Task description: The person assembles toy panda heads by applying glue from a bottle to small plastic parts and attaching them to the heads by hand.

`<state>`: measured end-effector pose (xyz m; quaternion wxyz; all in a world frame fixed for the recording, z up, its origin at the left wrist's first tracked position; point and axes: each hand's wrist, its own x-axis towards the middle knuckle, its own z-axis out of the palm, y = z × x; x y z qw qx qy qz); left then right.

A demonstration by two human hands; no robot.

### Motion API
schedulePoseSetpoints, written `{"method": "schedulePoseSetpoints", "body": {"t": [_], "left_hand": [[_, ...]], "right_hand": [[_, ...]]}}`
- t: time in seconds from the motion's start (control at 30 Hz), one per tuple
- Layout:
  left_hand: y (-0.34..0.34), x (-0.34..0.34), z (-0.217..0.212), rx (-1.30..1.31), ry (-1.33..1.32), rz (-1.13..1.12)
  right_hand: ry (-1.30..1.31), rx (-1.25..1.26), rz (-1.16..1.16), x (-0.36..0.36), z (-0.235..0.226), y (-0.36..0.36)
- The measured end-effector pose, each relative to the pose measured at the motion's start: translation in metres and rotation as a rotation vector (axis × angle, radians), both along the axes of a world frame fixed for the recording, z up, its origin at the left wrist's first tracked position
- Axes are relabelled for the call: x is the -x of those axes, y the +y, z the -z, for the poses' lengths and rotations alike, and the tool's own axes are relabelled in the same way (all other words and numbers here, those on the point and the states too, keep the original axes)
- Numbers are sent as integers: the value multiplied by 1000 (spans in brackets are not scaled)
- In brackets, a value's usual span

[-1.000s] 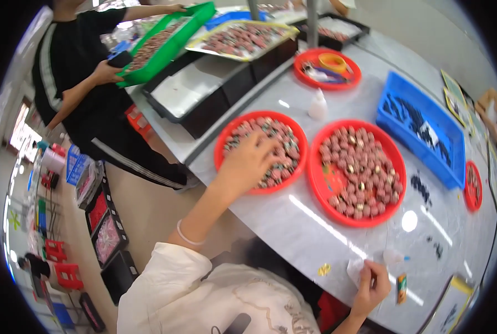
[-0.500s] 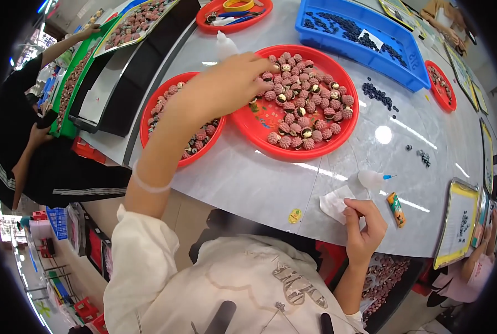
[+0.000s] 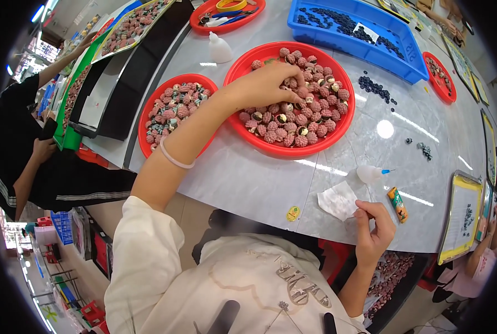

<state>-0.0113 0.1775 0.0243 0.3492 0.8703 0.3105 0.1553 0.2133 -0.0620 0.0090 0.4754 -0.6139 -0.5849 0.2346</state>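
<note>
At the far left, a person in dark clothes (image 3: 34, 161) stands by green and black trays (image 3: 101, 89), apart from the work at hand. Next comes the smaller red tray (image 3: 148, 142) of mixed pink and pale pieces, where the person's left hand (image 3: 268, 83) was reaching a second ago. That hand has since moved rightward and now rests in the larger red tray (image 3: 248, 58), so the picking has shifted from one tray to the other. Its fingers (image 3: 301, 75) curl downward, close together, touching the pink berry-like pieces (image 3: 293, 125); whether one is pinched between them cannot be told. Further right, near the table edge, the right hand (image 3: 374, 231) has stayed in place, its fingertips closed narrowly at the corner of a white paper scrap (image 3: 337, 200). Just beyond lie a small glue bottle (image 3: 371, 173) and an orange tube (image 3: 397, 204).
</note>
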Motion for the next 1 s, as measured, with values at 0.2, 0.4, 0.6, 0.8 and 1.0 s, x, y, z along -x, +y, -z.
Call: {"method": "schedulePoseSetpoints", "body": {"t": [0.2,0.4,0.6,0.8,1.0], "left_hand": [[-27,3,-4,-204,0,-78],[-43,2,-10,-605,59,-123],[-86,5,-26,-164,-350,-173],[-144,-1,-12,404,-575,-108],[-176,-22,25,907,-991,-166]], "right_hand": [[-26,-25,-24,-3,-4,2],[-89,-3,55,-23,3,-1],[37,-86,194,-12,0,25],[68,99,14,3,2,41],[238,119,51,7,1,38]]}}
